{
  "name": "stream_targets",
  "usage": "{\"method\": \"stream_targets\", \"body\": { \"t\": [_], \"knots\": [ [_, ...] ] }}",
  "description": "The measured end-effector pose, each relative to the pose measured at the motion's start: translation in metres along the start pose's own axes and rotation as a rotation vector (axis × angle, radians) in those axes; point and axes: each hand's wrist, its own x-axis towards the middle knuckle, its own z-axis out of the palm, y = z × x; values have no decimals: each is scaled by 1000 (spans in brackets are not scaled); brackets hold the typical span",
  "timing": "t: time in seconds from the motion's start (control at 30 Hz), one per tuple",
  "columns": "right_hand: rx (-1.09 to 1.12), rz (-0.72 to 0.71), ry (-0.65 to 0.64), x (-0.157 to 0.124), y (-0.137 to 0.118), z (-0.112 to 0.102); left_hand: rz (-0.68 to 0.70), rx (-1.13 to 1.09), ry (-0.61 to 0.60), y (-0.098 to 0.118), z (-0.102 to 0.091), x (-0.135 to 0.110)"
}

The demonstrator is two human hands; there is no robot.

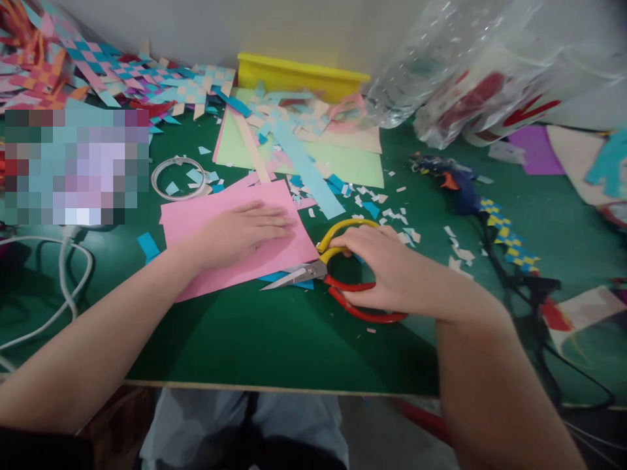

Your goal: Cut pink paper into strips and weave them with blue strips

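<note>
A pink sheet of paper (215, 282) lies on the green table. My left hand (247, 228) rests flat on it, fingers stretched out to the right. In my right hand (386, 261) is a pair of scissors (311, 271) with one yellow and one red handle. Their blades point left at the sheet's lower right edge, parted a little; one lies below that edge and the other seems partly under the paper. A blue paper piece (298, 284) shows beneath the blades.
Behind the pink sheet lie pale green paper (343, 163), a light blue strip (313, 176) and many scraps. A roll of tape (179, 177) sits left, near a white cable (73, 281). Woven paper strips (122, 68), a yellow holder (298, 72) and plastic-wrapped cups (490, 91) line the back.
</note>
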Motion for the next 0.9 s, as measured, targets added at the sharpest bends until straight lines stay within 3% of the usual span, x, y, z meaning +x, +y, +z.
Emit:
{"method": "stream_targets", "body": {
  "t": [0.23,0.53,0.9],
  "knots": [
    [11,61,-34,-1,-14,2,5,-42,23,-1,2,0],
    [-23,-45,-20,0,-8,1,-26,-35,-21,3,-2,2],
    [-79,-7,-38,-1,-25,9,-13,-41,7,3,-1,1]
  ]
}}
